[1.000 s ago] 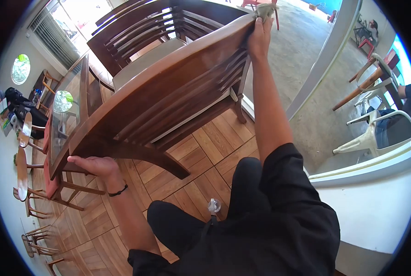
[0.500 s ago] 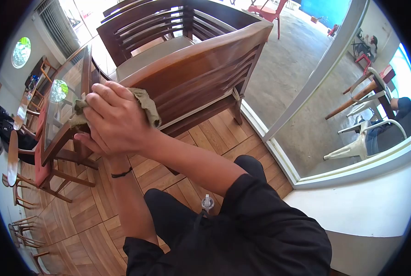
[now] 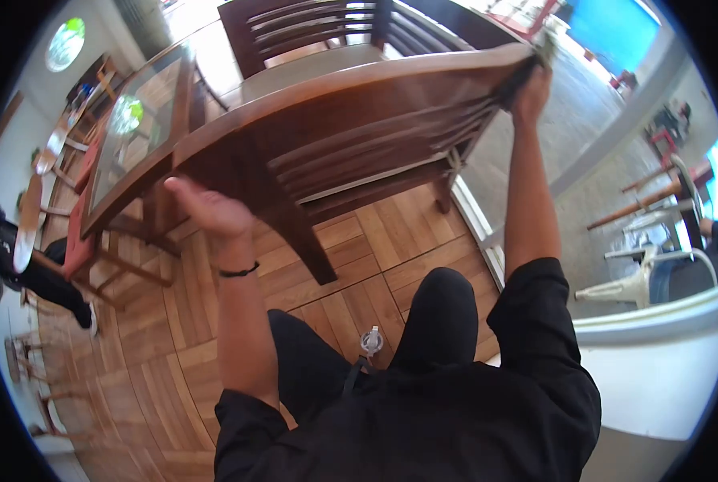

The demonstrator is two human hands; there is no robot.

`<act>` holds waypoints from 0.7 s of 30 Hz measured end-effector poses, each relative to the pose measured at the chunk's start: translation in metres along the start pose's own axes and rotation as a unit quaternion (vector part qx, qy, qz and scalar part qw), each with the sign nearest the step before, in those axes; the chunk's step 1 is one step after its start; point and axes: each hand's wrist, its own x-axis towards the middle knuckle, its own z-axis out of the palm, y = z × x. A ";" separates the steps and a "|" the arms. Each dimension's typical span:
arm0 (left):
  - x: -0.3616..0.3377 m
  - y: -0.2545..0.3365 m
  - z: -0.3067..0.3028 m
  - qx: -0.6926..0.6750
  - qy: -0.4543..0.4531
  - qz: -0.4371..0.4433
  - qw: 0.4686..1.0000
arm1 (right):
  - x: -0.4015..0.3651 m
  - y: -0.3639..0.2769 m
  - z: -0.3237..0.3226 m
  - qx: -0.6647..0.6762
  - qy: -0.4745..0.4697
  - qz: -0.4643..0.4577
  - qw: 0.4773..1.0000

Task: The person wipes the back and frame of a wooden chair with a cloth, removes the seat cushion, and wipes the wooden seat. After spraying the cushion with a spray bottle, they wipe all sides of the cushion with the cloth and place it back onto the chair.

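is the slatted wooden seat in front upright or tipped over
Upright: the slatted wooden seat has the top rail of its back uppermost, and its near leg reaches down to the parquet floor.

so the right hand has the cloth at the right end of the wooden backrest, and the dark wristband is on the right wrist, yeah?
Not quite: the head view shows the dark wristband on the wrist of the left hand. The right hand does have the cloth at the right end of the wooden backrest.
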 end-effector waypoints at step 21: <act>0.004 0.043 -0.009 -0.148 -0.125 -0.232 0.953 | -0.289 -0.237 0.095 -0.019 -0.091 -0.349 0.933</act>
